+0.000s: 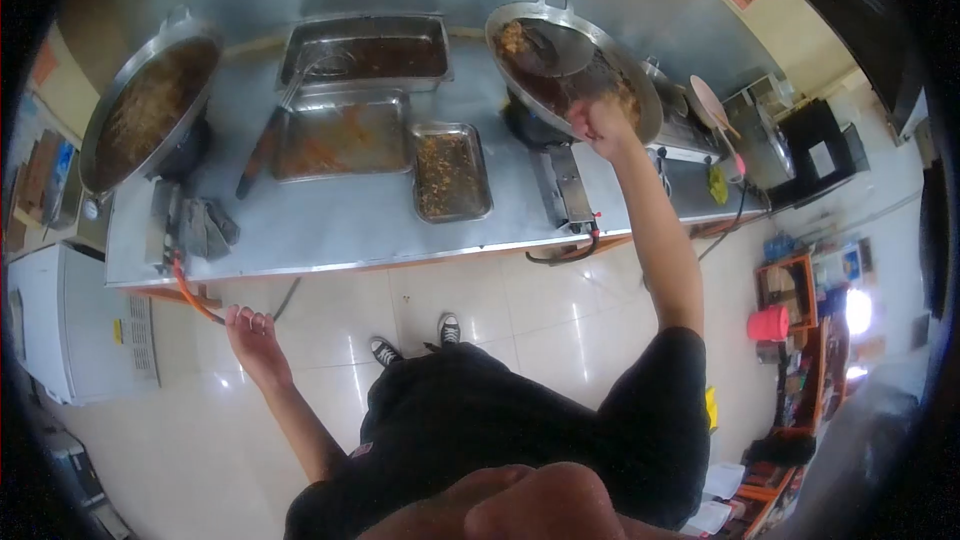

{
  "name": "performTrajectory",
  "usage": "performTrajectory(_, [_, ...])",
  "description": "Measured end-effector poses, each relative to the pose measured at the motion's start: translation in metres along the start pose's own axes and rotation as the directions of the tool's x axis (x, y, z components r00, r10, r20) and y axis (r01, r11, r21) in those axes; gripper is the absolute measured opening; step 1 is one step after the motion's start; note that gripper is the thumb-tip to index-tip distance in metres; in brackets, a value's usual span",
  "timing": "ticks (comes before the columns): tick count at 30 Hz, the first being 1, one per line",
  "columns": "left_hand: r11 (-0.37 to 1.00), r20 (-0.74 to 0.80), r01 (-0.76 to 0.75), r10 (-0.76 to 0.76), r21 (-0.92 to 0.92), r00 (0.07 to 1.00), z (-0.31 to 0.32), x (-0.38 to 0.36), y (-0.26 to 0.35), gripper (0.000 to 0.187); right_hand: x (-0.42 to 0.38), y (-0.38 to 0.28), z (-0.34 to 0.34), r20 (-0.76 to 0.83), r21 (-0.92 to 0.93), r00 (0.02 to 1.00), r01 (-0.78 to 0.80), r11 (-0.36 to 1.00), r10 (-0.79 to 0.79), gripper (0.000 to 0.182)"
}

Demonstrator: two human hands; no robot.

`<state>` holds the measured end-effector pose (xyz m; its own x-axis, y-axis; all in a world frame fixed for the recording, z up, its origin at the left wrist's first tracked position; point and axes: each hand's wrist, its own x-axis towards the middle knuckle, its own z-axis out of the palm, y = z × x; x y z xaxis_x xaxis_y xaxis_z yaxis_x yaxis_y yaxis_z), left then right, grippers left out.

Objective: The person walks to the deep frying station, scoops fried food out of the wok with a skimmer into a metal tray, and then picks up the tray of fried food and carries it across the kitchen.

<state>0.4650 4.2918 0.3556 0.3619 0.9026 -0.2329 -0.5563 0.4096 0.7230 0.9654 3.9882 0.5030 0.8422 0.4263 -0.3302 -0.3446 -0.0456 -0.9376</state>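
Gripping prob. a skimmer (pixel 560 48), R hand (pixel 602 125) fingers closed; wok (pixel 545 10) food (pixel 515 37) looks mid-cook; L hand (pixel 255 340) empty, half-open.

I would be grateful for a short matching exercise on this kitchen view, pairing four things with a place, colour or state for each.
Things:
1. Right hand
2. Left hand
3. Small tray
4. Bucket

Places, colours or states:
A. Scattered with brown bits
B. Pinkish red
C. Closed, over the right-hand wok
D. Fingers loosely curled, over the tiled floor in front of the counter

Right pairs: 1-C, 2-D, 3-A, 4-B
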Motion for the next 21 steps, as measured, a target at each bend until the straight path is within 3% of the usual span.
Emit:
performTrajectory(2, [1.000,0.013,-0.004,0.004,-0.003,1.000,0.006,0.001,0.001,0.022,0.000,-0.006,0.002,0.012,0.149,0.999,-0.042,0.988,0.041,0.016])
performTrajectory(5, [1.000,0.008,-0.007,0.007,0.011,1.000,0.002,0.001,-0.003,0.022,-0.017,-0.009,0.005,-0.050,0.217,0.998,-0.014,0.976,0.025,0.016])
performTrajectory(8, [1.000,0.010,0.016,-0.016,0.013,1.000,-0.005,0.002,-0.007,0.022,-0.001,-0.004,-0.004,0.068,0.494,0.995,-0.102,0.864,0.079,0.017])
performTrajectory(14, [1.000,0.074,0.016,-0.017,0.013,0.997,-0.003,0.006,-0.013,0.022,-0.025,0.014,0.018,0.010,0.669,1.000,0.012,0.744,-0.025,0.017])
performTrajectory(21, [0.998,0.150,0.037,-0.044,0.049,0.988,0.015,0.019,-0.022,0.022,-0.036,0.039,0.027,-0.078,0.739,0.986,0.156,0.655,-0.148,0.012])
